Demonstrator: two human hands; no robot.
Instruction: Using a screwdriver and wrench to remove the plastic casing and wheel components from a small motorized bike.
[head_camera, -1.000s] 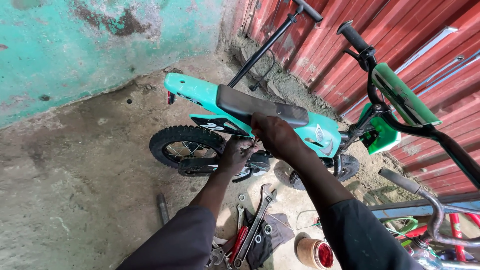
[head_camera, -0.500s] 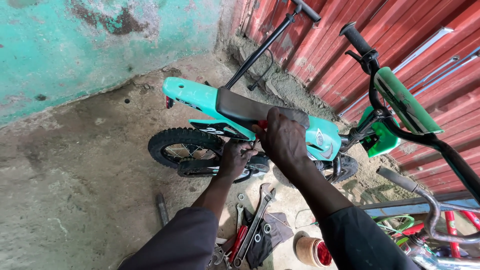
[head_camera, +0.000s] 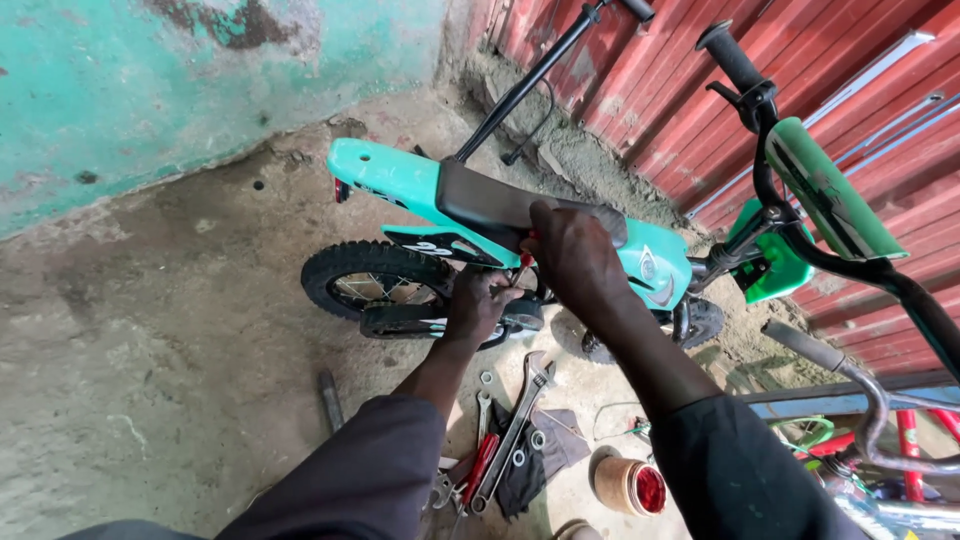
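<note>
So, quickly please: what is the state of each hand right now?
Left hand: closed around a part low on the small teal bike, near the rear wheel.
Right hand: closed on a red-handled tool beside the black seat.

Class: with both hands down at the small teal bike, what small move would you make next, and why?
Probably steady the bike with the left hand while the right hand turns the red-handled tool: its tip points down beside the seat, and the left hand is already low by the rear wheel.
</note>
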